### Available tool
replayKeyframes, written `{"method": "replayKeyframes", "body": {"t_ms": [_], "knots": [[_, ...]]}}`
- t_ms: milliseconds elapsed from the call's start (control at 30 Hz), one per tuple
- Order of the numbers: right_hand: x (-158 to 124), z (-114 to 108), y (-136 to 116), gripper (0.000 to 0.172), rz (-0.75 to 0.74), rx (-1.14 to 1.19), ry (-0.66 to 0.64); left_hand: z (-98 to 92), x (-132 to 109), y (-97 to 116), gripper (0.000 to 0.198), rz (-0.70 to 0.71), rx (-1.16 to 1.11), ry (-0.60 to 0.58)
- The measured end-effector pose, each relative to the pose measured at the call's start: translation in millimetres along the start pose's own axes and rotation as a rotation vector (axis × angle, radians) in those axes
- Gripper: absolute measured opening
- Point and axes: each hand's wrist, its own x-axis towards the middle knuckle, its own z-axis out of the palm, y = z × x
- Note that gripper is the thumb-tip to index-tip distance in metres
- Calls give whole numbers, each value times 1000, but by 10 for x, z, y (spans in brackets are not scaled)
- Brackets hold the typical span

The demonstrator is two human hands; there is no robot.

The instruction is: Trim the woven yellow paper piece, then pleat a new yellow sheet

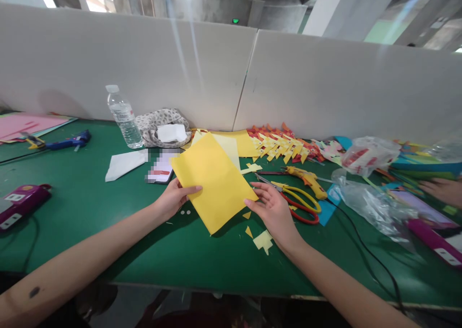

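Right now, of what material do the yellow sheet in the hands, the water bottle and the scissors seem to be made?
Yellow sheet: likely paper or thin card, matte; its colour is even and it bows slightly. Water bottle: probably clear, glossy plastic; light passes through and its curves catch highlights. Scissors: grey blades look like metal; the smooth red and yellow handles seem plastic, possibly rubber-coated.

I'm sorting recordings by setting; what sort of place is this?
Probably a paper-craft workspace: a held yellow sheet, scissors and a yellow glue gun all suggest it.
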Motion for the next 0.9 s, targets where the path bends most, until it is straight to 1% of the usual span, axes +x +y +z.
{"method": "replayKeyframes", "body": {"t_ms": [467,633,900], "knots": [[2,-4,-3,46,8,-9,30,-15,21,-26,48,17,-1,11],[17,-28,21,43,-12,-63,48,-19,26,-32,48,24,4,8],[33,-32,17,41,-2,-59,69,-6,10,-23,48,15,5,5]]}}
